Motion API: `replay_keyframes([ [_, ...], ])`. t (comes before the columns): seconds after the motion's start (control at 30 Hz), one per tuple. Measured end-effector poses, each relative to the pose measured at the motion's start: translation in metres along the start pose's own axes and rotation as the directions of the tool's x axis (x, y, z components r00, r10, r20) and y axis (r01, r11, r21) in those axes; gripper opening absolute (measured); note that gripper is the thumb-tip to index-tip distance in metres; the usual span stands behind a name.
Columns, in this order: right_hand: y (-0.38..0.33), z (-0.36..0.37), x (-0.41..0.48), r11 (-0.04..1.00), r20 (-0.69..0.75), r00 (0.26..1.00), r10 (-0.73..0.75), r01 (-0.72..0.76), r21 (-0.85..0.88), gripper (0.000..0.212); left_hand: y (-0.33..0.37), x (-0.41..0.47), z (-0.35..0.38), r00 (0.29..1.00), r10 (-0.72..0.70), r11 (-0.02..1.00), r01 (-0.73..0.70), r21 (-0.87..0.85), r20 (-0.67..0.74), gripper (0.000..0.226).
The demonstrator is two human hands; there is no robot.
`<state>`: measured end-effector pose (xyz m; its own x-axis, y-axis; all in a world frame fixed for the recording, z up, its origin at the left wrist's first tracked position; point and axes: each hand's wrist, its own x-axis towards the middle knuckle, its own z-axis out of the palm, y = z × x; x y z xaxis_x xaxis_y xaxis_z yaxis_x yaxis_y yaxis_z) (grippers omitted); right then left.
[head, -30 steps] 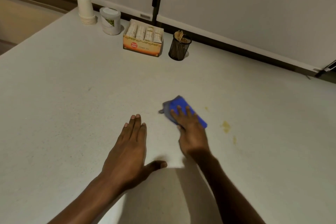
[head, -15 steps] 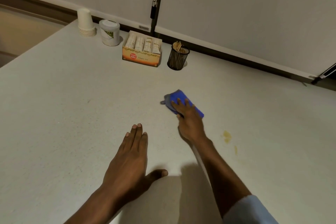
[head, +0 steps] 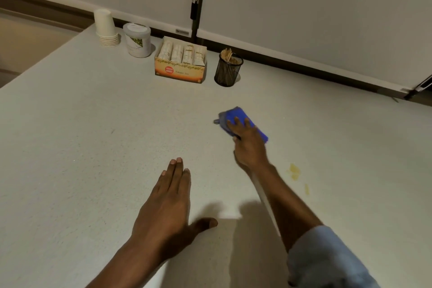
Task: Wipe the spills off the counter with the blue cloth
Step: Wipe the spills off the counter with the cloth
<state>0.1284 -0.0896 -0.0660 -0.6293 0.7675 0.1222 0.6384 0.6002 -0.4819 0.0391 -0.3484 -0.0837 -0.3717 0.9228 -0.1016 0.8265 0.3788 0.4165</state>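
Observation:
A folded blue cloth [head: 236, 116] lies flat on the pale counter [head: 81, 135], a little right of centre. My right hand [head: 249, 147] presses down on its near half, fingers spread over it. A yellowish spill [head: 294, 171] stains the counter to the right of my right forearm, with a smaller streak [head: 307, 189] just below it; the cloth is apart from both. My left hand [head: 169, 203] rests flat on the counter nearer to me, palm down, thumb out, holding nothing.
Along the back wall stand a stack of paper cups [head: 106, 28], a white lidded tub [head: 137, 40], an open box of sachets [head: 181, 63] and a black mesh holder of sticks [head: 228, 70]. The counter's left edge [head: 42, 54] runs diagonally.
My right hand has pushed the blue cloth away from me, toward the back of the counter and farther from the spill. My left hand has stayed flat in place.

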Motion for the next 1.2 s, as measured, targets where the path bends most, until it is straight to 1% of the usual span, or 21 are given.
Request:
replay_keyframes([
  [0.13,-0.025,0.030,-0.048,0.977,0.027,0.977,-0.213,0.213,-0.001,0.077,0.003,0.001,0.002,1.000,-0.011,0.999,0.011,0.052,-0.009,0.140],
  [0.23,-0.013,0.030,-0.082,0.956,0.061,0.954,-0.293,0.294,-0.017,0.081,0.009,0.002,0.000,1.000,-0.014,1.000,0.014,0.027,-0.024,0.146],
  [0.3,0.008,0.010,-0.078,0.967,0.070,0.965,-0.254,0.255,-0.005,0.077,0.016,0.001,0.001,0.999,0.013,0.999,-0.015,-0.028,-0.048,0.137],
  [0.37,0.030,-0.013,-0.058,0.991,0.017,0.991,-0.133,0.132,0.015,0.064,0.025,0.001,0.004,0.997,0.064,0.997,-0.065,-0.032,-0.037,0.125],
  [0.47,0.049,-0.036,-0.024,0.998,-0.032,0.998,0.046,-0.044,0.048,0.052,0.034,-0.003,0.012,0.998,0.063,0.998,-0.063,-0.014,0.009,0.126],
  [0.53,0.045,-0.031,-0.019,0.996,-0.042,0.995,0.087,-0.087,0.008,0.052,0.034,-0.005,0.017,0.998,0.061,0.998,-0.061,0.006,0.008,0.126],
  [0.57,0.039,-0.025,-0.026,0.997,-0.047,0.996,0.072,-0.073,-0.013,0.055,0.032,-0.005,0.018,0.998,0.062,0.998,-0.062,0.008,0.009,0.127],
  [0.6,0.031,-0.017,-0.037,0.999,-0.047,0.998,0.028,-0.029,-0.024,0.059,0.030,-0.005,0.020,0.998,0.064,0.998,-0.065,0.008,0.007,0.129],
  [0.7,0.005,0.001,-0.096,0.987,-0.011,0.988,-0.155,0.154,-0.051,0.071,0.027,-0.003,0.025,0.998,0.057,0.998,-0.057,-0.013,-0.013,0.134],
  [0.77,0.005,0.003,-0.135,0.957,-0.020,0.960,-0.280,0.278,-0.077,0.068,0.027,-0.003,0.026,0.999,0.046,0.999,-0.047,-0.015,-0.018,0.135],
  [0.8,0.013,-0.001,-0.147,0.949,-0.007,0.953,-0.302,0.300,-0.093,0.067,0.027,-0.002,0.026,0.999,0.044,0.999,-0.044,-0.010,-0.013,0.135],
  [0.87,0.035,-0.022,-0.150,0.964,0.036,0.970,-0.242,0.244,-0.108,0.068,0.027,-0.003,0.023,0.999,0.052,0.999,-0.052,-0.001,-0.007,0.133],
  [0.9,0.048,-0.035,-0.145,0.982,0.046,0.984,-0.169,0.173,-0.081,0.067,0.028,-0.004,0.021,0.998,0.058,0.998,-0.058,-0.002,-0.010,0.131],
  [0.97,0.069,-0.054,-0.126,1.000,-0.010,1.000,-0.013,0.013,-0.001,0.060,0.031,-0.006,0.019,0.998,0.061,0.998,-0.061,-0.017,-0.024,0.125],
  [1.03,0.080,-0.065,-0.101,0.995,-0.081,0.991,0.102,-0.101,0.022,0.053,0.040,-0.008,0.019,0.997,0.068,0.996,-0.070,-0.045,-0.045,0.122],
  [1.1,0.077,-0.061,-0.083,0.989,-0.086,0.986,0.143,-0.144,-0.006,0.052,0.054,-0.009,0.023,0.993,0.104,0.993,-0.107,-0.047,-0.053,0.124],
  [1.17,0.063,-0.048,-0.081,0.993,-0.086,0.989,0.119,-0.121,-0.015,0.057,0.069,-0.010,0.030,0.991,0.129,0.991,-0.130,-0.040,-0.020,0.131],
  [1.2,0.054,-0.041,-0.089,0.996,-0.080,0.993,0.081,-0.083,-0.020,0.061,0.077,-0.009,0.035,0.991,0.133,0.991,-0.133,-0.028,-0.007,0.135],
])
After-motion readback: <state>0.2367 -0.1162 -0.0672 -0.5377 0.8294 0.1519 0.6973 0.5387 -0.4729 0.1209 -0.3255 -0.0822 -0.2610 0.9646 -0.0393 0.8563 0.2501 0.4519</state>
